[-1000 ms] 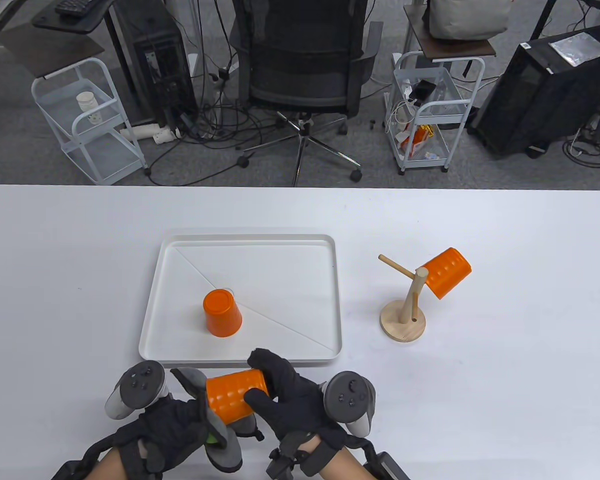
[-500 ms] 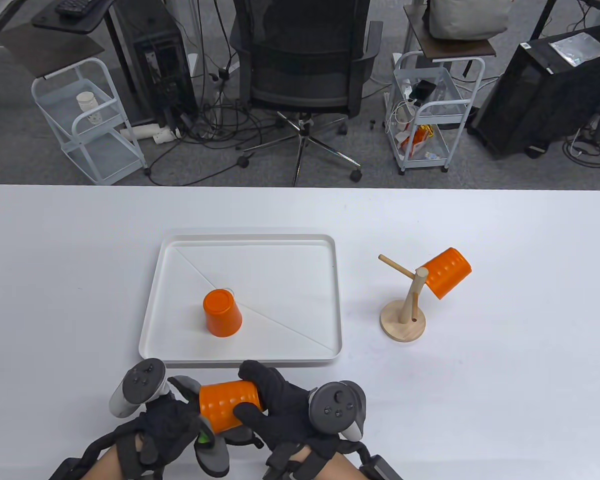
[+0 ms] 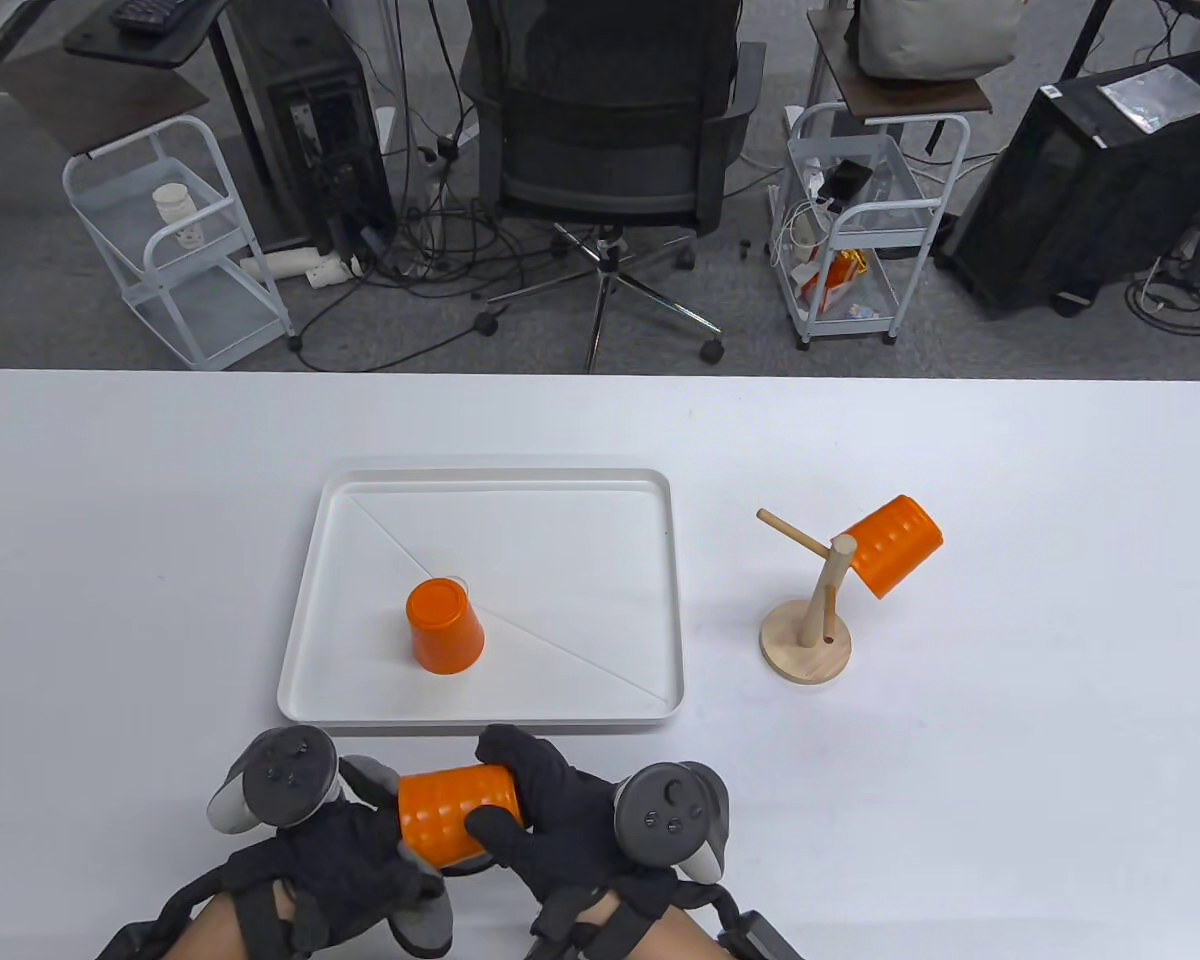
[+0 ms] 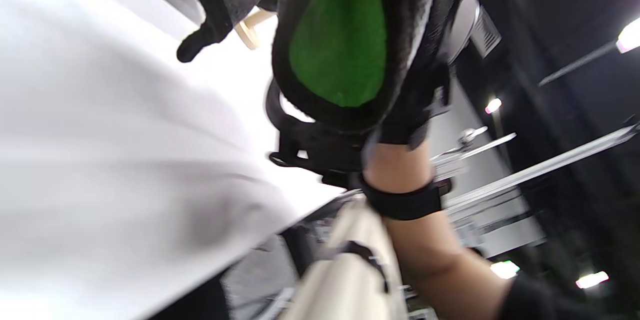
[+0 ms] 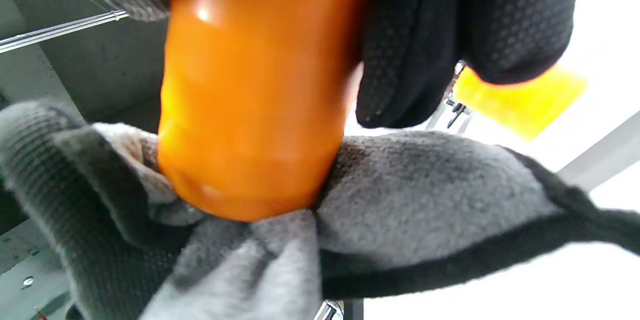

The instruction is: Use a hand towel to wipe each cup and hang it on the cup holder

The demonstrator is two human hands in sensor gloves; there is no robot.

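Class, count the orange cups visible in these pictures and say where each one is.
3. One cup stands upside down in the white tray, one hangs on the wooden holder, one is held between both hands against the grey towel. None seems hidden.

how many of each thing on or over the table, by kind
orange cups: 3 (held cup, cup on the tray, cup on the holder)
white tray: 1
wooden cup holder: 1
grey hand towel: 1
total: 6
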